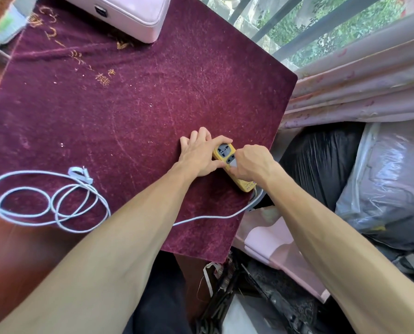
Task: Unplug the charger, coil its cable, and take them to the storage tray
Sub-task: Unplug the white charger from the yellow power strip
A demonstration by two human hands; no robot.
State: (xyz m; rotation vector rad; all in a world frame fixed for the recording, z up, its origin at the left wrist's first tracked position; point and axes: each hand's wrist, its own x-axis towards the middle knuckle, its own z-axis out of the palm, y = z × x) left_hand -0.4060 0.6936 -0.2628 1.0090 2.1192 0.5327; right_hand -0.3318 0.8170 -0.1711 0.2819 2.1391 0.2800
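A yellow power strip lies near the right edge of the table, on a maroon cloth. My left hand presses down on the strip's left side and far end. My right hand is closed around a white charger that sits in the strip's socket; most of the charger is hidden by my fingers. Its white cable runs left under my left forearm and lies in loose loops on the cloth at the left.
A pink case stands at the table's far edge. Right of the table hang pink curtains, with black and clear plastic bags below them. A pink plastic piece sits on the floor by the table's near right corner.
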